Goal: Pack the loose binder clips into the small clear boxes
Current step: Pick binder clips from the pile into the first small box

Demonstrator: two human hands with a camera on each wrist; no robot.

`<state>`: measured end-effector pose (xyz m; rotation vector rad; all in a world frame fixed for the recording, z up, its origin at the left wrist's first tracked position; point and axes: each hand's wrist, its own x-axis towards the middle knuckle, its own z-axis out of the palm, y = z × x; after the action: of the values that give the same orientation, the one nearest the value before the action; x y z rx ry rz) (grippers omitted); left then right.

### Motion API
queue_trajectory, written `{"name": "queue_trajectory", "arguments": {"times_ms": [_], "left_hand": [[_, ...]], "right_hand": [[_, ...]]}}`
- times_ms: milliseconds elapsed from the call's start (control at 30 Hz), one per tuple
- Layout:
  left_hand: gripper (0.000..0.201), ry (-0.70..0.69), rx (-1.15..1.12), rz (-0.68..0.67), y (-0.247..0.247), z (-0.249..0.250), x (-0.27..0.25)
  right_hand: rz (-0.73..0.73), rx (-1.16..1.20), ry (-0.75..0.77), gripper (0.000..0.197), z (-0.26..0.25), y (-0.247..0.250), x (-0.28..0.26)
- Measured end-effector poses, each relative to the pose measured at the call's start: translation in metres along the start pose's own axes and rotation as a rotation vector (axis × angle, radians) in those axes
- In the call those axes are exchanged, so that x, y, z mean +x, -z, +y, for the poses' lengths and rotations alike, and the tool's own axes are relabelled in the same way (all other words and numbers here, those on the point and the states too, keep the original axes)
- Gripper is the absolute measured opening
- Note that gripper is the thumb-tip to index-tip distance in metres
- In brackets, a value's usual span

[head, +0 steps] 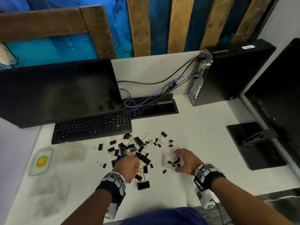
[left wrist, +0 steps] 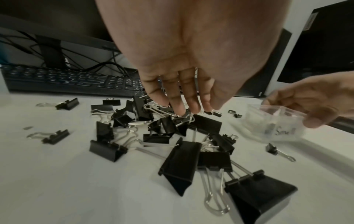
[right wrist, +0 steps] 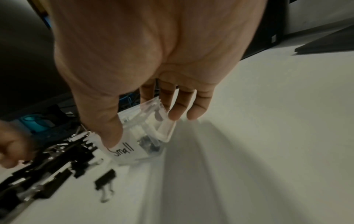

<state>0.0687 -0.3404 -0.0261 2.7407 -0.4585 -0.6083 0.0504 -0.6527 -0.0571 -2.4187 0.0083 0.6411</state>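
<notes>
Motion-blurred clear box [left wrist: 275, 125] contents, big clip [left wrist: 262, 197] cut by frame edge, unreadable yellow-labelled lid [head: 40, 161].

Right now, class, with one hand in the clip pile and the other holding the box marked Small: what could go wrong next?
1. The left hand fishes in a tangled binder clip pile of mixed sizes; it may lift a large one.
2. The right hand holds the tilted clear box above the desk; clips inside could spill.

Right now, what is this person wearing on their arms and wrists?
Both forearms are bare, no sleeves. Each wrist carries a black band wrapped with white panels printed with black square code markers. A small white, marker-covered camera unit hangs under each wrist, the right one trailing a thin black cable. The hands are ungloved.
</notes>
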Motion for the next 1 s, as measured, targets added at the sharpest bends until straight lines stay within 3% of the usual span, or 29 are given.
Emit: {"name": "queue_trajectory", "arguments": {"times_ms": [167,333,467,600,833,933,1000], "left_hand": [[0.019,0.087,0.046,0.047,-0.006,0.008,0.008],[0.008,0.196,-0.031,0.061,-0.024,0.008,0.008],[0.012,0.242,-0.034,0.098,-0.029,0.01,0.001],[0.011,0.25,-0.011,0.099,-0.024,0.016,0.009],[0.017,0.135,0.044,0.163,-0.016,0.03,0.052],[0.039,0.121,0.164,0.069,-0.02,0.031,0.064],[0.042,0.122,0.23,0.008,-0.021,0.03,0.069]], "right_hand": [[-0.046,0.047,0.076,0.082,0.022,-0.001,0.01],[-0.062,0.065,0.132,0.09,0.038,-0.007,0.015],[-0.052,0.101,0.151,0.082,0.043,-0.007,0.016],[-0.067,0.14,0.157,0.07,0.044,-0.005,0.023],[-0.134,0.194,0.135,0.073,0.052,0.001,0.026],[-0.162,0.229,0.115,0.073,0.053,0.004,0.027],[-0.162,0.253,0.106,0.072,0.053,0.004,0.026]]}}
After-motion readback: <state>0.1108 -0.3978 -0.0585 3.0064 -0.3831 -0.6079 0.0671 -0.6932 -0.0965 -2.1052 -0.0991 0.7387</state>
